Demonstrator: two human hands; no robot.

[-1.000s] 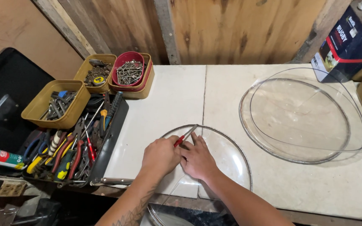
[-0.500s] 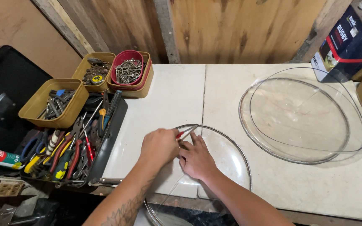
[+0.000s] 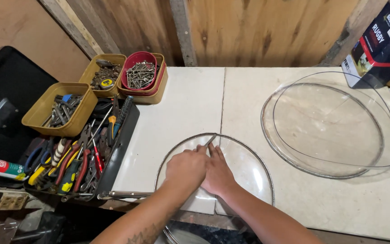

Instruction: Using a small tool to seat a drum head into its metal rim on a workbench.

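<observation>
Nearest me, my two forearms come up from the bottom edge and meet over the near glass lid, a round clear pane with a thin metal rim that lies flat at the front of the white counter, its near edge hanging over the counter's front.

My left hand is clenched around the handle of a slim tool, whose grey tip points away from me and reaches the lid's far rim. I cannot see the handle itself, as the fist hides it.

My right hand lies flat on the glass, fingers stretched forward and touching the left hand; it presses down and grasps nothing.

Left of the hands, a black tray sits against the counter's edge, packed with pliers and screwdrivers with red and yellow grips. A tube lies further left, near its corner.

Beyond the tray stand three yellow bins: one with grey metal bits, one with dark hardware, one holding a red bowl of screws.

Farther right, well apart from my hands, two larger clear domes rest stacked on the counter. A dark box stands behind them against the wooden wall.
</observation>
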